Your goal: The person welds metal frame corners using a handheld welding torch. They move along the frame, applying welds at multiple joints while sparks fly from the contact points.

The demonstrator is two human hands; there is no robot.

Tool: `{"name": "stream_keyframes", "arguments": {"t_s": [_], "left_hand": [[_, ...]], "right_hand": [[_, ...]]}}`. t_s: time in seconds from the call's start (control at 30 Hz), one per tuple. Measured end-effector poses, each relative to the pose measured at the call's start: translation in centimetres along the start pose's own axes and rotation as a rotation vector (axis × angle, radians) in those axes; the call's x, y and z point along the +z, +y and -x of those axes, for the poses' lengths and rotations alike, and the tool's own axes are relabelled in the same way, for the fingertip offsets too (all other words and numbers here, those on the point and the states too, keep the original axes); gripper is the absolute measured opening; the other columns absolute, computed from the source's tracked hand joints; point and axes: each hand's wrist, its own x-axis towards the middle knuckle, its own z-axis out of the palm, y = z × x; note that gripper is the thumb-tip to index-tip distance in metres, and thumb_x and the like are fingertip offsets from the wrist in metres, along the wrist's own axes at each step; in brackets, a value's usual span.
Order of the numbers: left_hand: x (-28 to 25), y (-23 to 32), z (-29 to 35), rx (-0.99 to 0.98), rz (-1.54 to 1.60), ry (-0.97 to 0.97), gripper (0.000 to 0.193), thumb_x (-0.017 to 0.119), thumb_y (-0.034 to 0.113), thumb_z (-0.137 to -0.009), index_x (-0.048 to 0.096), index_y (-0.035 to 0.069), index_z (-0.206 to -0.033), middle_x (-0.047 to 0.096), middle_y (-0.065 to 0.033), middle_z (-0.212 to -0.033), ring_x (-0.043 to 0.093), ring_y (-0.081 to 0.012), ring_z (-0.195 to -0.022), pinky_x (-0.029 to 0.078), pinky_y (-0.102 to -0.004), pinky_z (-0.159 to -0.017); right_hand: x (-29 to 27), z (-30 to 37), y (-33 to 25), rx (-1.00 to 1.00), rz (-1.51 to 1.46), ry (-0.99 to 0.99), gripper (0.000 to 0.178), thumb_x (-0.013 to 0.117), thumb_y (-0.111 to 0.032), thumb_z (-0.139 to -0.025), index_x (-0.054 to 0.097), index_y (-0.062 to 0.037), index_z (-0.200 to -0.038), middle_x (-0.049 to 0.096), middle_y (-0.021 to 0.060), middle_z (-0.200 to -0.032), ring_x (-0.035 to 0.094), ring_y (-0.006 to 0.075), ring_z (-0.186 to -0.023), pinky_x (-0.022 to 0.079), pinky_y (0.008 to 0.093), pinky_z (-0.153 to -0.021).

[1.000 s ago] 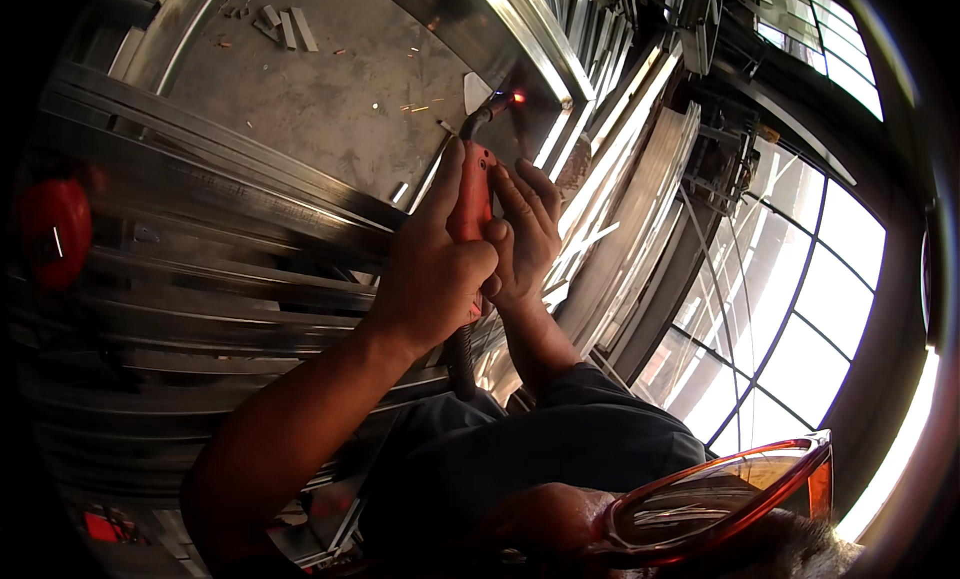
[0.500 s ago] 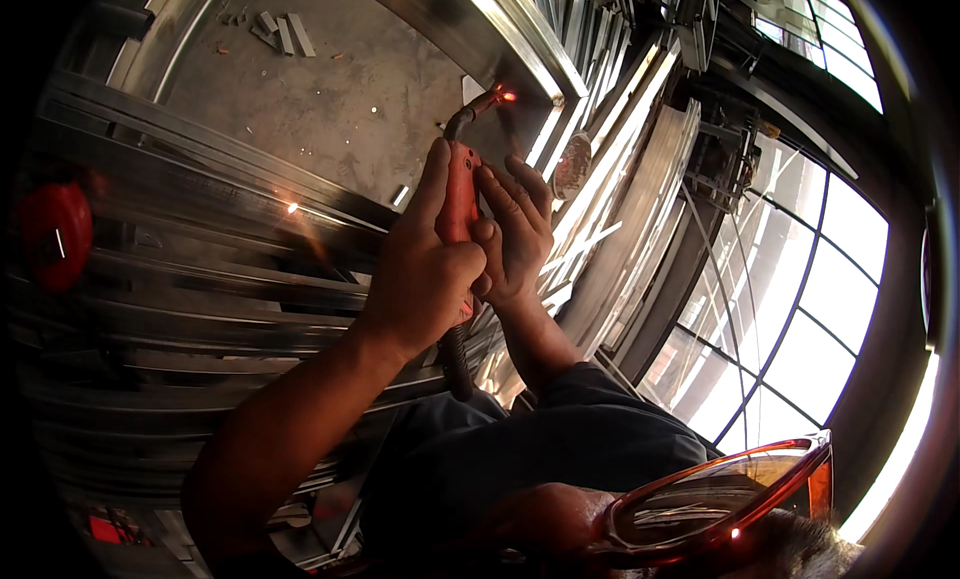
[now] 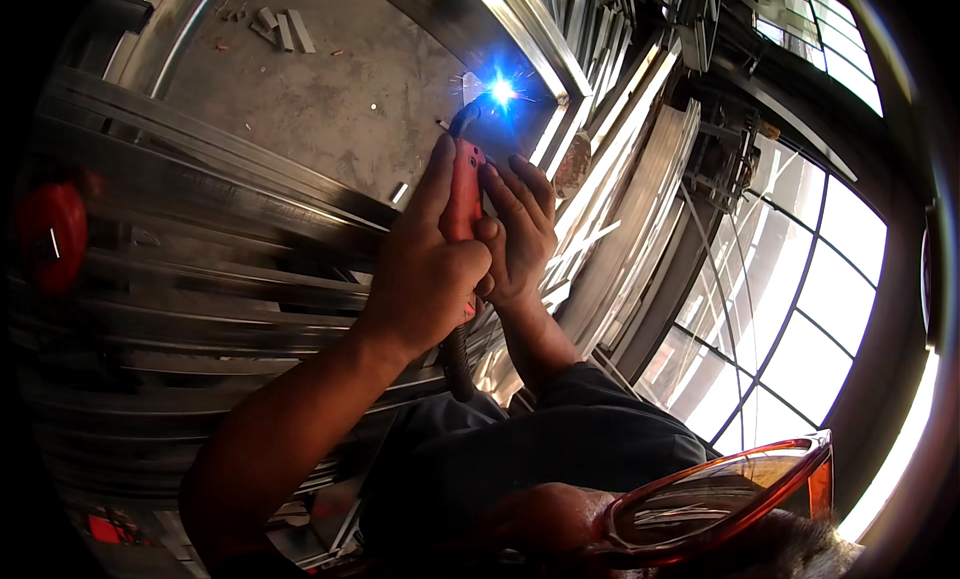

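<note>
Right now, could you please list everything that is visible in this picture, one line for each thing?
welding torch: one, red handle with dark neck, upper middle, held in both hands
arc light: one, blue-white, at the torch tip on the metal frame
metal frame: one, shiny silver, top middle
metal bars: many, silver, stacked across the left side
metal offcuts: a few, grey, on the concrete floor at the top
red object: one, far left edge, too blurred to tell what it is
window: one large, bright panes in dark grid, right side
safety glasses: one pair, red frame, bottom right
left hand: wrapped around the torch handle
right hand: fingers against the handle from the right
</note>
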Motion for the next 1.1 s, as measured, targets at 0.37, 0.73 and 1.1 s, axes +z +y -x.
{"name": "stream_keyframes", "arguments": {"t_s": [0.37, 0.73, 1.1], "left_hand": [[0.0, 0.2, -0.1, -0.001, 0.034, -0.011, 0.104, 0.050, -0.005, -0.080, 0.004, 0.013, -0.171, 0.059, -0.0083, -0.099, 0.059, -0.0143, -0.068, 0.053, -0.0295, -0.060], [0.1, 0.2, -0.5, 0.007, 0.001, -0.020, 0.107, 0.049, -0.005, -0.077, 0.002, 0.013, -0.171, 0.058, -0.0074, -0.093, 0.058, -0.0135, -0.065, 0.053, -0.0287, -0.057], [0.5, 0.6, 0.7, 0.026, 0.049, 0.032, 0.097, 0.051, -0.005, -0.076, 0.015, -0.004, -0.167, 0.063, -0.0119, -0.103, 0.063, -0.0117, -0.075, 0.055, -0.0264, -0.065]], "right_hand": [[0.3, 0.0, 0.4, -0.004, -0.014, 0.000, 0.047, 0.059, -0.033, -0.100, 0.071, 0.0007, -0.130, 0.071, 0.0203, -0.128, 0.058, 0.0447, -0.128, 0.042, 0.0545, -0.110], [0.4, -0.2, 0.3, 0.001, -0.012, 0.006, 0.047, 0.059, -0.033, -0.101, 0.070, 0.0010, -0.131, 0.072, 0.0194, -0.128, 0.058, 0.0445, -0.128, 0.042, 0.0543, -0.110], [-0.4, -0.2, -0.6, -0.010, -0.009, 0.001, 0.047, 0.059, -0.033, -0.101, 0.071, 0.0017, -0.130, 0.073, 0.0202, -0.126, 0.058, 0.0447, -0.126, 0.043, 0.0540, -0.108]]}}
